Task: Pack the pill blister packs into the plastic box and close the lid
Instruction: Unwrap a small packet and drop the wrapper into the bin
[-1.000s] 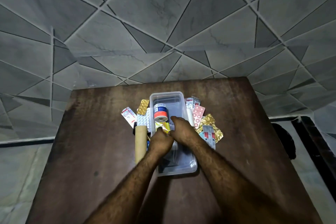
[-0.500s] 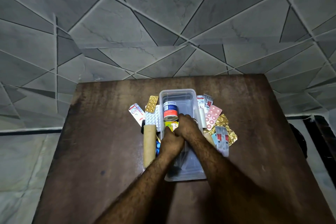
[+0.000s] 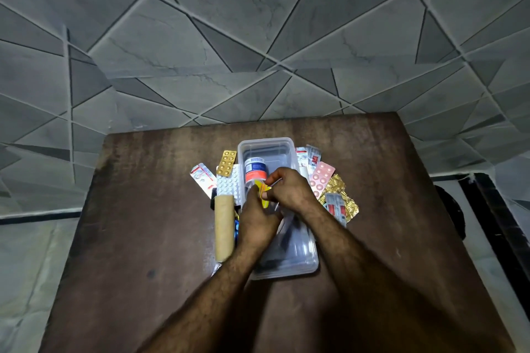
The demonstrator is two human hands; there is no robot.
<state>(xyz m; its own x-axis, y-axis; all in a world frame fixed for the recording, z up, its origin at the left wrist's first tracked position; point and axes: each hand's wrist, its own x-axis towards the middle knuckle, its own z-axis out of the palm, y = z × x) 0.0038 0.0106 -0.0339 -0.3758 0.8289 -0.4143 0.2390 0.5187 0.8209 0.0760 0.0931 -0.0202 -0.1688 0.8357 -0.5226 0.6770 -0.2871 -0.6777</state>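
A clear plastic box [image 3: 286,146] lies open in the middle of the brown table [image 3: 143,223]. Both hands are over its middle. My left hand [image 3: 258,221] and my right hand [image 3: 292,189] both pinch a small yellow pack [image 3: 263,190]. A white bottle with an orange label [image 3: 254,167] lies in the box's far end. Blister packs lie on both sides: an orange one [image 3: 226,162], a white one [image 3: 228,183] and a red-and-white one [image 3: 203,178] on the left, a pink one [image 3: 321,178], a gold foil one [image 3: 338,186] and a silver-red one [image 3: 335,206] on the right.
A beige cardboard tube [image 3: 224,226] lies along the box's left side, with something blue [image 3: 236,231] between them. More packs [image 3: 308,156] lean at the box's far right corner. The table stands against a grey tiled wall [image 3: 258,37], with floor visible on both sides.
Both hands have lifted slightly and now hold the yellow pack between them above the box; the camera view has shifted a little.
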